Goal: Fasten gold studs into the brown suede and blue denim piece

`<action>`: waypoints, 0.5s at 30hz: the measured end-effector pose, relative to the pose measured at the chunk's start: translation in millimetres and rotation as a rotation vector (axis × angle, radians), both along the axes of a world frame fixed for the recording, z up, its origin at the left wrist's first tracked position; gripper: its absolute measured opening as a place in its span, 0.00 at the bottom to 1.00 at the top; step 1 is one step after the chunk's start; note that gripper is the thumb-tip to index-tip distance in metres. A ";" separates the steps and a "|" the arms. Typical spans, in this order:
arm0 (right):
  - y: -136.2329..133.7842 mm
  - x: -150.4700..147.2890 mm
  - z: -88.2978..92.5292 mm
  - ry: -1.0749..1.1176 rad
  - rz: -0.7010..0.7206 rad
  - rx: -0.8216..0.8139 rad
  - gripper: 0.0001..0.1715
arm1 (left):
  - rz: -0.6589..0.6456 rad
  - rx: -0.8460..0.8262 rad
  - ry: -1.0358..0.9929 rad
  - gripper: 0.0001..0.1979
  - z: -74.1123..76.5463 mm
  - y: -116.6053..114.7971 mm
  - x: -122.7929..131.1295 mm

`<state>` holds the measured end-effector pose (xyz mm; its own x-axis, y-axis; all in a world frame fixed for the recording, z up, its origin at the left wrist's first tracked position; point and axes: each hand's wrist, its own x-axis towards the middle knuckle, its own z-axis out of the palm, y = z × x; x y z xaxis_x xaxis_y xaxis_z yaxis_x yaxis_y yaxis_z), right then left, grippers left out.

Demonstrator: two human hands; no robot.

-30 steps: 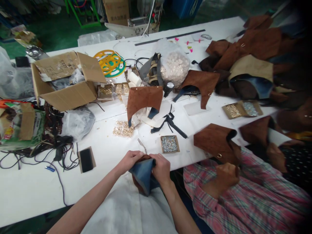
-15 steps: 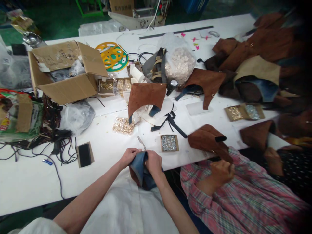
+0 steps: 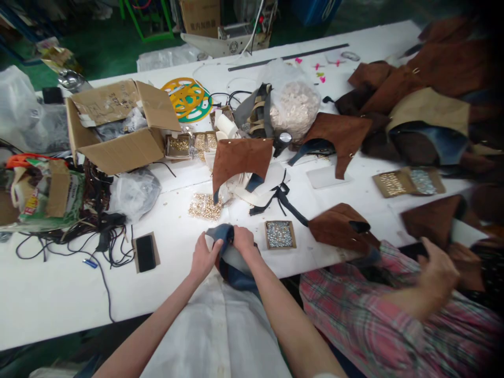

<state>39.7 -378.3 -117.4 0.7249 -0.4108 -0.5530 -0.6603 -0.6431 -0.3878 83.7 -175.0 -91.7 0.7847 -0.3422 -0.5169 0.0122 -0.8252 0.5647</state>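
Observation:
At the table's front edge I hold a suede shoe upper (image 3: 235, 278) with its blue lining turned outward. My left hand (image 3: 203, 256) pinches one end of it between thumb and fingers. Close beside it, my right hand (image 3: 244, 241) grips the same edge with closed fingers. Between the hands the blue lining curls over, and the lower part hangs against my shirt. Just beyond my hands lies a clear bag of gold rivets (image 3: 205, 206). Right of my right hand stands a small box of silver studs (image 3: 280, 234).
More brown uppers (image 3: 242, 163) lie ahead and to the right. A cardboard box (image 3: 122, 149), black cords (image 3: 104, 239) and a phone (image 3: 145, 253) are on the left. At right, a co-worker's hand (image 3: 437, 275) and plaid sleeve (image 3: 394, 325) are close by.
My hands have moved slightly forward with the shoe upper, and its lining is now folded over between them. The co-worker's hand has shifted right. The view has turned a little left.

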 end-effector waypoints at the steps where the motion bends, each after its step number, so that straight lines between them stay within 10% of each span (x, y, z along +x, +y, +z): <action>1: 1.7 -4.9 4.3 -0.039 -0.008 -0.016 0.24 | -0.051 0.022 -0.036 0.56 3.7 1.0 -0.5; 5: 5.9 -46.7 20.6 -0.394 -0.149 -0.023 0.18 | -0.275 0.108 -0.008 0.55 8.1 -1.9 -9.5; 8: 16.2 -86.2 17.9 -0.450 -0.225 0.141 0.12 | -0.309 0.170 0.019 0.33 0.6 -8.8 -12.1; 15: 60.5 -88.4 -36.9 -0.284 -0.426 0.466 0.16 | -0.295 0.257 0.004 0.27 -7.2 -24.3 21.1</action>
<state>-48.7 -317.8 -154.3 0.6954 -0.4578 -0.5539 -0.6508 -0.0745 -0.7555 104.7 -199.3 -98.8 0.6698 -0.4121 -0.6177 -0.2453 -0.9079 0.3398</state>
